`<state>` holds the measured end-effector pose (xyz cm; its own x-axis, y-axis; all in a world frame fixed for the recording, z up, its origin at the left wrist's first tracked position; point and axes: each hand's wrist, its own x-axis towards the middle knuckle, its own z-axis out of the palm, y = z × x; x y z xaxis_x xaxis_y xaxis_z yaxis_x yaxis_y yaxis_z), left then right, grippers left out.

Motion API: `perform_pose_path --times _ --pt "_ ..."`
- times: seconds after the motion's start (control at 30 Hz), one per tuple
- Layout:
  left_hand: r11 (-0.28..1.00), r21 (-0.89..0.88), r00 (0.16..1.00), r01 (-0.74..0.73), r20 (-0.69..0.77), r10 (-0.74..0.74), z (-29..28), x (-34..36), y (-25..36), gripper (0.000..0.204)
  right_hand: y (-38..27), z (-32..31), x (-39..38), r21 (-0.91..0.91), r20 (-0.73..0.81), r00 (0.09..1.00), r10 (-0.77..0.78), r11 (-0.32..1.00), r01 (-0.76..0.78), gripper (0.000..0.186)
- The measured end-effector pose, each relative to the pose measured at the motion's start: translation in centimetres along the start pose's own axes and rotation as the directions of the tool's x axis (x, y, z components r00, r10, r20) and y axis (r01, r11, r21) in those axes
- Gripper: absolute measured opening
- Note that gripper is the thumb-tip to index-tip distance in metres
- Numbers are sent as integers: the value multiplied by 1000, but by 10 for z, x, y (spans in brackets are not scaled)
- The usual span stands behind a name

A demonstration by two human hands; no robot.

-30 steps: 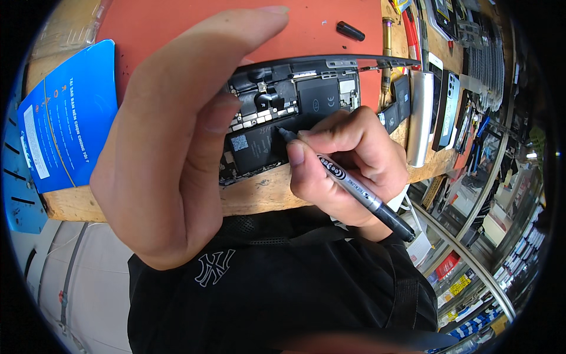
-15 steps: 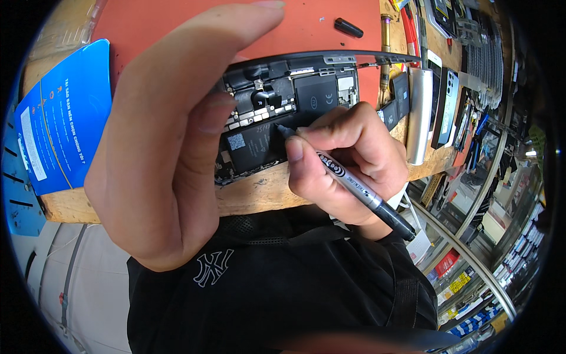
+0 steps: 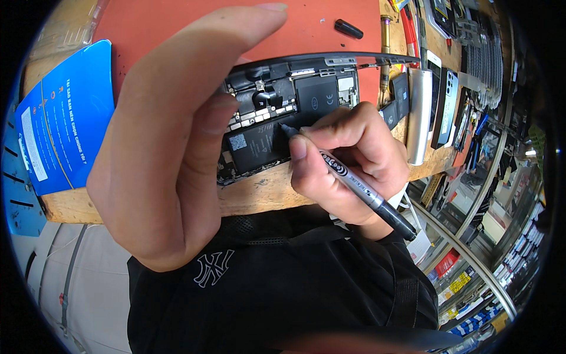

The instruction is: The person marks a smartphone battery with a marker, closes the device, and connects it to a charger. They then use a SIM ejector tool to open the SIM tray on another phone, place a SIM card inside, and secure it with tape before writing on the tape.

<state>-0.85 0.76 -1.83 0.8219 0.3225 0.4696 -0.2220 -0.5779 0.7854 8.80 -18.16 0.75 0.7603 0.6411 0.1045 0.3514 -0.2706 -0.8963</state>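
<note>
An opened phone (image 3: 236,123) lies on the bench edge, its inner parts exposed and its screen panel (image 3: 377,58) raised along the far side. My left hand (image 3: 159,135) grips the phone's left end and covers it, the index finger reaching out beyond the phone. Inside is a black battery (image 3: 256,147) with a small square code and faint handwritten marks near its upper edge. Pinched in my right hand (image 3: 354,153) is a silver and black marker pen (image 3: 359,189). Its tip is at the battery's surface, just right of those marks.
A black pen cap (image 3: 349,28) lies on the red mat (image 3: 318,32). The blue printed packet (image 3: 65,112) is at left. To the right stand a silver roll (image 3: 419,118), loose batteries (image 3: 401,97), a screwdriver (image 3: 385,47) and several phones (image 3: 446,103). A glass display case (image 3: 471,230) is lower right.
The marker tip has shifted slightly right, and the row of handwritten marks on the battery looks a little longer. Both hands otherwise keep nearly the same place.
</note>
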Motion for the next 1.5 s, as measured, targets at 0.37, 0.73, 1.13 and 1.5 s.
perform_pose_path --times 0.37,0.73,1.13,1.5 --pt "1000 -11 1000 19 18 -19 -1 1 2 35 6 -2 0 25 -45 999 -22 999 23 19" --pt "999 -43 1000 20 -3 -20 1 0 2 34 6 -9 6 60 24 993 -119 991 118 18" --pt "984 175 998 34 -55 -24 10 14 21 34 14 -42 -18 210 68 997 -20 978 5 16" --pt "995 59 994 84 -76 -79 10 4 15 33 31 -35 -18 -8 -37 982 -188 982 187 20"
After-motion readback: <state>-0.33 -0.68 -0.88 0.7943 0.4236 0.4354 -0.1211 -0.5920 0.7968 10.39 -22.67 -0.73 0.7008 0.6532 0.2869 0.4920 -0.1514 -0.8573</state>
